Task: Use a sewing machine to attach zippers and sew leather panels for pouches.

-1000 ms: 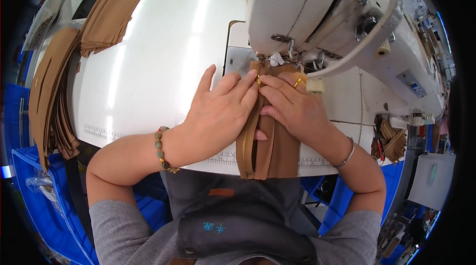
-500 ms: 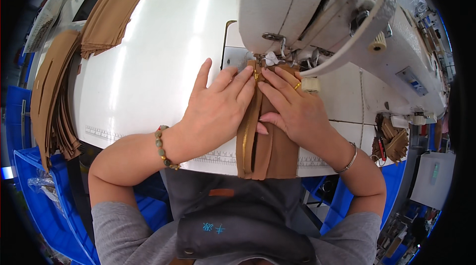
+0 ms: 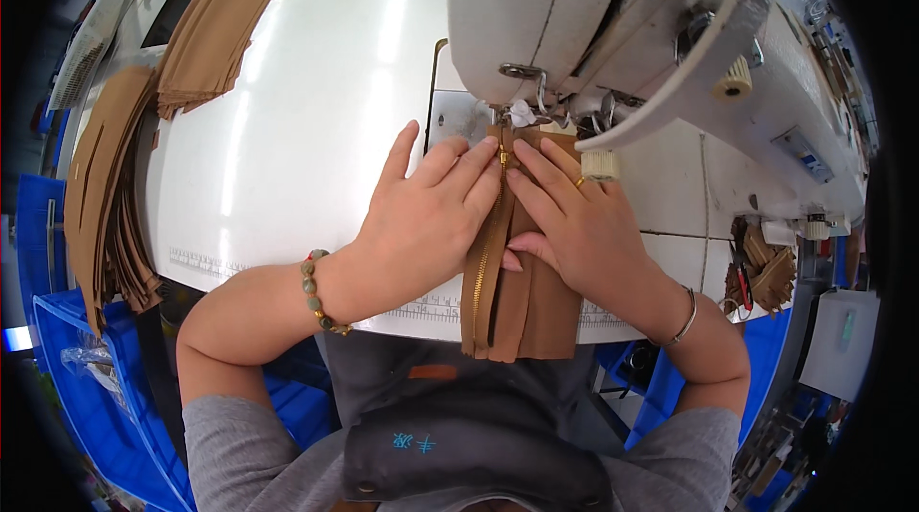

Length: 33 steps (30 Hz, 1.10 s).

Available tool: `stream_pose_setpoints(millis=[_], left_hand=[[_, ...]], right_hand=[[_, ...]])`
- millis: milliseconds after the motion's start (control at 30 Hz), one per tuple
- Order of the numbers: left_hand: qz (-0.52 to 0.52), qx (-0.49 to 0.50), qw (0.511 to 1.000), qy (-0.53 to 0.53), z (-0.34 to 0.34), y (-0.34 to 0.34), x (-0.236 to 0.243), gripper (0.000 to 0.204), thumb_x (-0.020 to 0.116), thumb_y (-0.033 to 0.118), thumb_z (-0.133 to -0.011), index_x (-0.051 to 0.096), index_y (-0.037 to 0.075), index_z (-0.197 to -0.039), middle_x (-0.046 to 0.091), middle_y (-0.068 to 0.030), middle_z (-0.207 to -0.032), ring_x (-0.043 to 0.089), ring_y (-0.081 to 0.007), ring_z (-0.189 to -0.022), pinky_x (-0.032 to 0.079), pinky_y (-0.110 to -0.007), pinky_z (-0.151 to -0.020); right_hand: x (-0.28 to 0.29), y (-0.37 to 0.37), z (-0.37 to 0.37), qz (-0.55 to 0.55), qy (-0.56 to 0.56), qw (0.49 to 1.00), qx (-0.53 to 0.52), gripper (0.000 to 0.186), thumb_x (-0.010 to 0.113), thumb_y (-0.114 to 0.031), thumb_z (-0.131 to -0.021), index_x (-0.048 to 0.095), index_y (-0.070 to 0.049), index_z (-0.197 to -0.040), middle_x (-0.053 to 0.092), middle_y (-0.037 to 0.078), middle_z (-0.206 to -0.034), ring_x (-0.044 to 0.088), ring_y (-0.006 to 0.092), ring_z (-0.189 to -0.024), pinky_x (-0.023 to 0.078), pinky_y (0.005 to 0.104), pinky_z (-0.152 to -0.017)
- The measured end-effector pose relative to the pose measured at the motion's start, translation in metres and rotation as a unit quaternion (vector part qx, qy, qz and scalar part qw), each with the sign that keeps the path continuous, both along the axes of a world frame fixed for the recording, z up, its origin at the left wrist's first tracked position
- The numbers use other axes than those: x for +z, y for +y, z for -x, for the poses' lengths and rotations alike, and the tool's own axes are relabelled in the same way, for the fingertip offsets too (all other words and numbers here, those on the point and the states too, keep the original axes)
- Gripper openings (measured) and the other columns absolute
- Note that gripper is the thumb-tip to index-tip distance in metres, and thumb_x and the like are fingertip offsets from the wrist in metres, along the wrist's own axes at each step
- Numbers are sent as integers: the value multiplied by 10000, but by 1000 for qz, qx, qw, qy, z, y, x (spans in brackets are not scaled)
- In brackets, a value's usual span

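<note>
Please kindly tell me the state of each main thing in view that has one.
Left hand: spread, fingertips by the gold zipper.
Right hand: fingers laid on the brown fabric.
Brown fabric: near end overhanging the white table.
Gold zipper: slider near the far end; open or closed unclear.
Sewing machine: over the fabric's far end; running or stopped unclear.
Stacked brown pieces: flat, overlapping.
Brown strips: draped over the table's left edge.

Plain brown fabric (image 3: pixel 552 319), gold-toothed brown zipper (image 3: pixel 481 287), white sewing machine (image 3: pixel 522 14), apron (image 3: pixel 459 435) apparently dark grey
</note>
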<state>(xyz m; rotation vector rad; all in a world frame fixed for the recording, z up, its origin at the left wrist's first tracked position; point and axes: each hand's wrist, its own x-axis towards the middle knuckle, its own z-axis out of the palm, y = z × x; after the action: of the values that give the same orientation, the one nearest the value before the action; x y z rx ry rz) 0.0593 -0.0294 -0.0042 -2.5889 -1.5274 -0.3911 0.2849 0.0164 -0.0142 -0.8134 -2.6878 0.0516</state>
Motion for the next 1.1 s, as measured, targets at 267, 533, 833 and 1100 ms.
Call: stream_pose_setpoints(millis=[267,533,833,1100], left_hand=[[6,0,1000,-2,-1,0,-1,555,747,160,-818,632,44,-1348,633,-72,-1389,536,-271,-1344,321,-587,-1188],[3,-3,1000,-12,-1,2,-2,562,775,235,-828,634,46,-1338,645,-67,-1377,534,-278,-1341,323,-592,-1183],[-13,-2,1000,7,0,10,-5,663,812,420,-817,640,46,-1337,647,-68,-1373,546,-290,-1323,337,-585,-1180],[-18,-21,999,-31,-1,4,-4,658,803,447,-817,680,32,-1312,671,-72,-1367,601,-267,-1247,467,-463,-1089]], right_hand=[[0,-1,-1,-21,-31,999,-13,689,748,-474,-829,643,-59,-1369,632,114,-1439,661,254,-1019,406,596,-1143],[-1,0,-1,-17,-29,999,-16,681,746,-474,-825,652,-60,-1358,636,111,-1433,665,253,-972,402,604,-1145],[-6,7,-1,0,-23,999,-24,694,759,-478,-819,655,-62,-1364,728,67,-1052,643,262,-836,398,602,-1152],[7,1,-1,-56,-9,998,-12,625,782,-407,-818,663,-41,-1311,687,116,-1210,669,296,-1065,417,562,-1152]])
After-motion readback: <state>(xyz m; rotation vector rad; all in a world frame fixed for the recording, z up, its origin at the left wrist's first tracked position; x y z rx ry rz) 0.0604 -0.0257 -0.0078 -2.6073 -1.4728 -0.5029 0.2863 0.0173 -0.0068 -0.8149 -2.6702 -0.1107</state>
